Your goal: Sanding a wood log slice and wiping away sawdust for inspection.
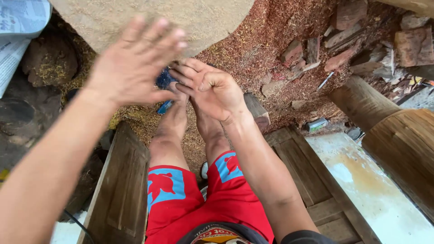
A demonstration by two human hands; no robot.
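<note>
Two bare hands — left hand (131, 68), right hand (212, 90) (both empty) — above sawdust (271, 36).

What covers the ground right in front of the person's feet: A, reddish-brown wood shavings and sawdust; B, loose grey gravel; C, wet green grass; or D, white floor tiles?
A: reddish-brown wood shavings and sawdust spread across the ground beyond both open, empty hands, the left hand and the right hand.

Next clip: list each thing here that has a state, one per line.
left hand: open, fingers spread, holding nothing
right hand: open, palm up, fingers loosely curled, empty
wood shavings: scattered loose over the ground
wood offcuts: lying in a jumbled pile
newspaper: spread, crumpled
</note>
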